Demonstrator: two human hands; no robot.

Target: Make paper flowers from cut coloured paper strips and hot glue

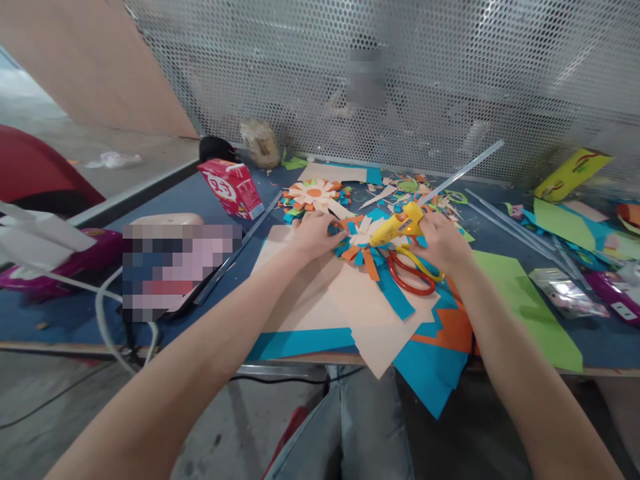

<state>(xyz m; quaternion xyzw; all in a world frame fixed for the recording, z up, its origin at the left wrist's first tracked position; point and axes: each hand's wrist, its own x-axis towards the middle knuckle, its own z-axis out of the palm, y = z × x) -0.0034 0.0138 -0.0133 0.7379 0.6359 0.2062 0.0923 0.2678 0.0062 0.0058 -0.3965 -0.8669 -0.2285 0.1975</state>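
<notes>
Paper flower point(358, 235) over cream paper sheets point(310, 300), between both hands — probably light, springy, easily creased; best pinched by petal edges. At its rim, left hand point(317, 233) with curled fingers, cannot tell if pinching; right hand point(443, 241) with fingers clamped on yellow hot-glue gun point(400, 225). Blue tabletop point(173, 197), paper scraps point(380, 195); behind — perforated metal screen point(280, 53).

On the table point(173, 198), the scissors point(416, 291) lie over sheets point(310, 293), with the glue gun point(397, 225) just behind them, a flower point(360, 235) left, the box point(231, 189) farther left, the packet point(567, 293) right, the panel point(300, 80) well behind.
</notes>
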